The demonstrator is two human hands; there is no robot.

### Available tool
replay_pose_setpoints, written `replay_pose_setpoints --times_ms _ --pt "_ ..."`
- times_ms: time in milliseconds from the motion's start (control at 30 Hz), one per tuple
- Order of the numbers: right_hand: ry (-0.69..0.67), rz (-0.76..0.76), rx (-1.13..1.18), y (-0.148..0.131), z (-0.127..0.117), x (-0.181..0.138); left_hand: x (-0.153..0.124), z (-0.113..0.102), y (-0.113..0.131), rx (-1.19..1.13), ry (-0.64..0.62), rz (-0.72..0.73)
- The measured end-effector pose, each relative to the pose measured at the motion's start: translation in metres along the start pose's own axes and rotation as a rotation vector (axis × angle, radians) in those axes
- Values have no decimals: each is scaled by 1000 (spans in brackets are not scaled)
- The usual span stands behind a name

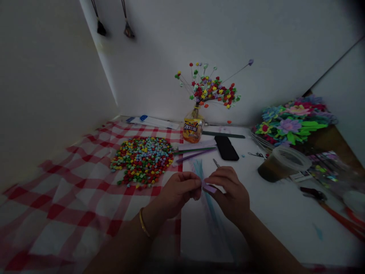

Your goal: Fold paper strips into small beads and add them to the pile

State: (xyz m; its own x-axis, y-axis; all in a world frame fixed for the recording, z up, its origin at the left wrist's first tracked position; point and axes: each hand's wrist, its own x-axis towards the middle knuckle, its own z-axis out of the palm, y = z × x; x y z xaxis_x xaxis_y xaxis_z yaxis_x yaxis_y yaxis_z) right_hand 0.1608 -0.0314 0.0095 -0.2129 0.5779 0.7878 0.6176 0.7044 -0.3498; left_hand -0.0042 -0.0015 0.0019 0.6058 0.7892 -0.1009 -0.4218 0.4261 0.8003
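Note:
My left hand (184, 188), with a gold bangle at its wrist, pinches one end of a short purple paper strip (210, 188). Thumb and fingers of my right hand (229, 190) close on the strip from the other side, so it is folded or looped between both hands. A pointed metal tip (216, 163) shows just past my right fingers; I cannot tell whether it is held. Beneath my hands lies a bundle of light blue paper strips (209, 207). To the left is a heap of small coloured paper stars (145, 158) on a red-and-white checked cloth (65, 201).
A bottle (192, 129) with paper stars on wires stands at the back. Near it are a black phone (226, 147) and purple and green strips (196, 152). On the right are a plastic tub (281, 163), fuzzy flowers (293, 121) and dark-handled pliers (313, 193).

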Motion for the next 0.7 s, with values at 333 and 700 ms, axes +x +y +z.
replay_pose_setpoints --times_ms 333,700 --pt "-110 496 364 1 4 -3 1 4 3 143 48 163" --pt "-226 760 770 -2 -1 1 -4 8 1 333 111 272"
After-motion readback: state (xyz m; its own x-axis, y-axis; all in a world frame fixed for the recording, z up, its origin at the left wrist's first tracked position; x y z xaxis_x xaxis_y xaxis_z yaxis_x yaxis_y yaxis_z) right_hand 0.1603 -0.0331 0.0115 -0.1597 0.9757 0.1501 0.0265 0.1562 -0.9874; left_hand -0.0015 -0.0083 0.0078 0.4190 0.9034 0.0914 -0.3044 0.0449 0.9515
